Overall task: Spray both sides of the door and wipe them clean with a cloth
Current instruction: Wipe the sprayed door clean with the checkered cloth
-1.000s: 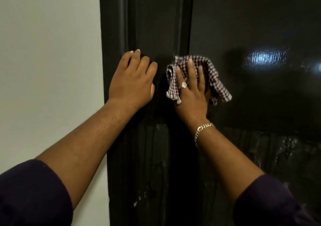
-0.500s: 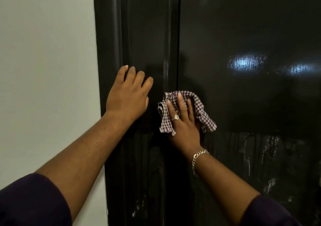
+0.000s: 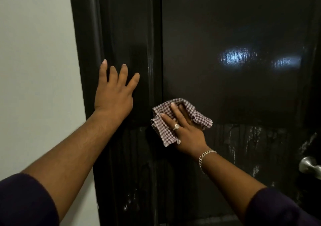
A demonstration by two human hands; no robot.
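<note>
Both hands press the door (image 3: 225, 25), right hand (image 3: 188, 132) on cloth (image 3: 161, 130).

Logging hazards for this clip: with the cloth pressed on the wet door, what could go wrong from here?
1. Streaks of spray still run down the door below the checked cloth; a bunched cloth may smear rather than lift them.
2. The left hand lies flat on the glossy frame and could leave prints or slip.
3. The right hand wears a ring that might scratch the paint.
</note>
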